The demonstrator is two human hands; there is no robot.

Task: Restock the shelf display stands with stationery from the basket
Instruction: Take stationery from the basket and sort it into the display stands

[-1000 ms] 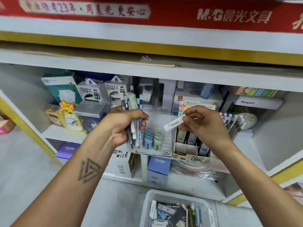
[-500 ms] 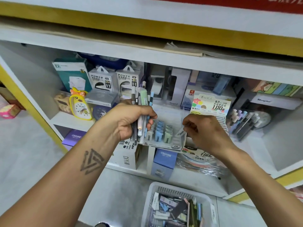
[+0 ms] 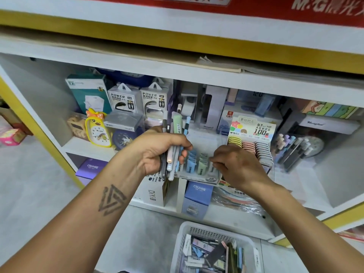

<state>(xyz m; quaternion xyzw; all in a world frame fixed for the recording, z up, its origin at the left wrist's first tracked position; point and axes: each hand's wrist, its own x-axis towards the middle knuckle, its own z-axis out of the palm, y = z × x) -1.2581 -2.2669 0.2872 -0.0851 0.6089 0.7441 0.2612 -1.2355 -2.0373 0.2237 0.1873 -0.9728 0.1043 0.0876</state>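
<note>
Mid-frame: my right hand [image 3: 237, 166] has its fingertips pinched together at the clear acrylic lead-case stand [image 3: 199, 168]; I judge a small white lead case sits in that pinch, but the knuckles hide it, so I cannot tell for certain. My left hand [image 3: 157, 152] is clamped round a bundle of pens [image 3: 174, 142], held upright just left of the stand. To seat the piece well I would keep it upright, line it up behind the front row and slide it down without knocking the neighbouring cases, keeping the pen tips clear. Counts: two power bank boxes [image 3: 137, 99] upper left of centre, one yellow duck clock [image 3: 97, 129], two purple CRUHRE boxes [image 3: 198, 196] lower down, one white basket [image 3: 183, 233] at bottom centre holding more stock. Pens in my fist: roughly six, overlapping too much for an exact tally.
</note>
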